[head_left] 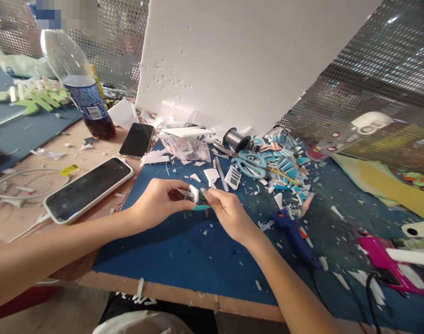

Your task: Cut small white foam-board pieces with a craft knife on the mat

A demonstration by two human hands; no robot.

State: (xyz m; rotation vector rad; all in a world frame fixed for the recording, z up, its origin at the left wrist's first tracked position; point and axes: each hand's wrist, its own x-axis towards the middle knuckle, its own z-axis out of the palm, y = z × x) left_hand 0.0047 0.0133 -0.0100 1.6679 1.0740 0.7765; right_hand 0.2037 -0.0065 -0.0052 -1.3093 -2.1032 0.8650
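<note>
My left hand (159, 200) pinches a small white piece (194, 193), perhaps cut foam or plastic, above the blue mat (184, 250). At that thumb's tip is a teal shape (200, 208), a long nail or a strip; I cannot tell which. Close against the piece's right side, my right hand (230, 212) has its thumb and fingers pressed together. What they grip is too small to make out. Just beyond the hands lie white scraps (211, 176), a grey pen-like stick (221, 174), a white slotted piece (233, 177) and light-blue scissors (251, 163).
Blue-and-white scraps (284, 157) pile behind the scissors beside a spool (236, 139). A blue glue gun (295, 236) and a pink device (394, 264) lie right. Left are a white-cased phone (89, 190), a dark phone (137, 139) and a bottle (88, 99). A white board (232, 60) stands behind.
</note>
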